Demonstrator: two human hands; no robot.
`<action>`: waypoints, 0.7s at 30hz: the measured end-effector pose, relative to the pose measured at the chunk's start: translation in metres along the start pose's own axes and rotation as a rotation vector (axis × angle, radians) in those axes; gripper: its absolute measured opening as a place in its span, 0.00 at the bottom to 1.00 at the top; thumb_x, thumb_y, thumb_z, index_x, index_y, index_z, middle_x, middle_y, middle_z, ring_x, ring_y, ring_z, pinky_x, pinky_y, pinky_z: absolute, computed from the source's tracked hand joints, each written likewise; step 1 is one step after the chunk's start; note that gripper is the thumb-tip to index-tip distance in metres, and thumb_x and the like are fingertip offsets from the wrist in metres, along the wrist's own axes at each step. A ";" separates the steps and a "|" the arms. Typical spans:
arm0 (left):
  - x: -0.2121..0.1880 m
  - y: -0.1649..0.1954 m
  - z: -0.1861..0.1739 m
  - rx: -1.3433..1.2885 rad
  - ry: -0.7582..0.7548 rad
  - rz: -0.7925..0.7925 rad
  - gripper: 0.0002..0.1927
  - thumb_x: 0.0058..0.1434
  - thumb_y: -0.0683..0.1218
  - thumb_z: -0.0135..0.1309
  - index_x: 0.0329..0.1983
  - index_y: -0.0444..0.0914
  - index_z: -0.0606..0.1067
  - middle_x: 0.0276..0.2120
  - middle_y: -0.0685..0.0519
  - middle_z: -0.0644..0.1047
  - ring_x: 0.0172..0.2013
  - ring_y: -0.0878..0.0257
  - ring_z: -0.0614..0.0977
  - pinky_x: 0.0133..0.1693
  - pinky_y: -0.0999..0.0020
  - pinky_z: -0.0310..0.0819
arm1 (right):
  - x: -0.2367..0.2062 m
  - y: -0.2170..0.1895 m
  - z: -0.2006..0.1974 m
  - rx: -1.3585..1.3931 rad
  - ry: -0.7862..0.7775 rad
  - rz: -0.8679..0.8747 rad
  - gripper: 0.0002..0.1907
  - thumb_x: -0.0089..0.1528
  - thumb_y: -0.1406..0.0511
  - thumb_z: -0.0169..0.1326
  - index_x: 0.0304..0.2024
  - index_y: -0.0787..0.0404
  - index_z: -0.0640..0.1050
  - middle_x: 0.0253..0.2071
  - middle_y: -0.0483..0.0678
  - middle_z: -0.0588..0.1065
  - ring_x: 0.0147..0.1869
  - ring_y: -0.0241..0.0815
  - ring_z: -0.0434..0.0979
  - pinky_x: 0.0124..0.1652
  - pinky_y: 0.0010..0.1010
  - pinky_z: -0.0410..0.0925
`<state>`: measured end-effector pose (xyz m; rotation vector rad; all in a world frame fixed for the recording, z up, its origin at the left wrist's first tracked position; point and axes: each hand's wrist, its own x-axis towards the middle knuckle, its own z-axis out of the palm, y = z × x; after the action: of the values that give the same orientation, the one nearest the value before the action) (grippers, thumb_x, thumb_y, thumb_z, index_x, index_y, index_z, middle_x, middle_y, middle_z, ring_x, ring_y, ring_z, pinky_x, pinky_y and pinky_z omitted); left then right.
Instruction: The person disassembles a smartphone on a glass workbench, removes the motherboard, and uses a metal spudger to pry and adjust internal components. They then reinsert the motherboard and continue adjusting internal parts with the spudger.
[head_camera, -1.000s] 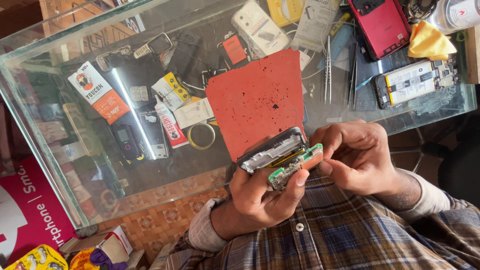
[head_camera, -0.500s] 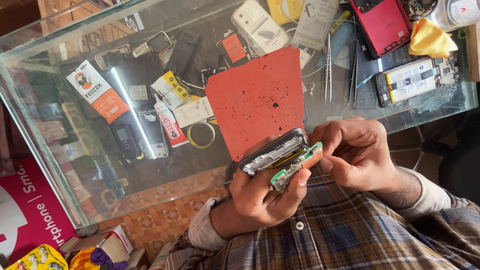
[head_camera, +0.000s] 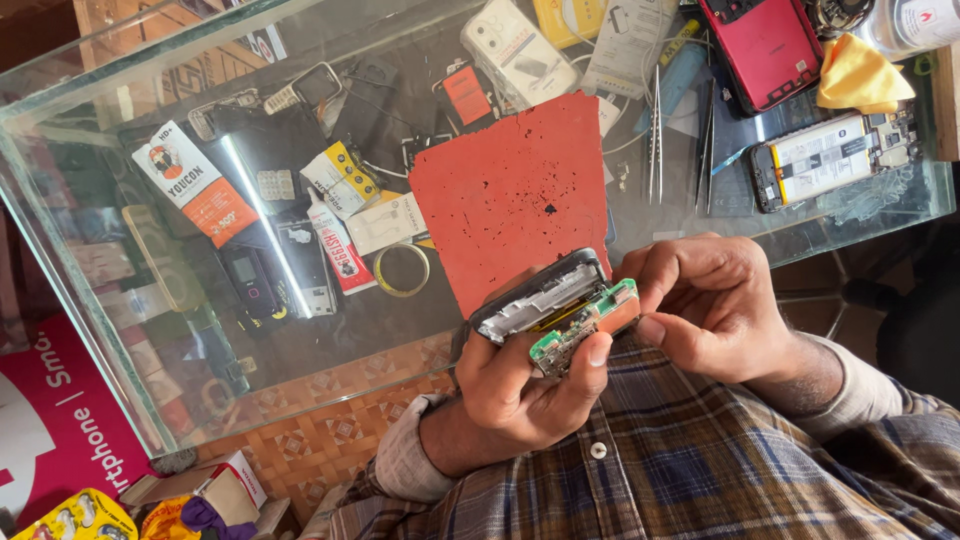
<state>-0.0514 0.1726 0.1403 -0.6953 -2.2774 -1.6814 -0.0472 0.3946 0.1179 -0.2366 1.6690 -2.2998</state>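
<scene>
The left hand (head_camera: 520, 385) gripped a small open grey phone (head_camera: 540, 297); the right hand (head_camera: 705, 305) pinched its green circuit board (head_camera: 585, 325).

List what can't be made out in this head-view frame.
- Back of the opened phone: covered by the left hand.
- Right hand fingertips at the green circuit board: curled under, any tool unseen.
- Red phone and white bottle: cut off by the top edge.
- Tweezers tips: too small.
</scene>
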 end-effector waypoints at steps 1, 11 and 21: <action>0.000 0.000 0.000 -0.006 0.006 -0.009 0.12 0.69 0.43 0.59 0.52 0.33 0.80 0.50 0.50 0.83 0.53 0.55 0.83 0.56 0.64 0.80 | 0.000 0.000 0.000 -0.005 0.002 0.001 0.03 0.60 0.75 0.57 0.32 0.67 0.76 0.35 0.49 0.78 0.41 0.36 0.76 0.44 0.27 0.69; -0.001 0.000 0.001 -0.021 0.017 -0.022 0.12 0.69 0.43 0.60 0.53 0.34 0.81 0.50 0.50 0.83 0.53 0.57 0.83 0.54 0.66 0.80 | 0.001 0.002 -0.001 -0.002 -0.002 -0.002 0.04 0.60 0.75 0.56 0.31 0.66 0.75 0.34 0.49 0.78 0.40 0.36 0.76 0.43 0.27 0.69; 0.002 0.001 0.002 -0.008 -0.002 -0.002 0.12 0.70 0.43 0.60 0.53 0.35 0.82 0.51 0.52 0.83 0.53 0.58 0.82 0.55 0.68 0.80 | 0.001 0.002 -0.002 -0.015 0.013 -0.001 0.05 0.60 0.75 0.56 0.30 0.65 0.74 0.34 0.48 0.77 0.40 0.34 0.74 0.42 0.25 0.68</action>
<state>-0.0525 0.1758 0.1418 -0.6960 -2.2752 -1.6920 -0.0480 0.3953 0.1151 -0.2269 1.6936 -2.2947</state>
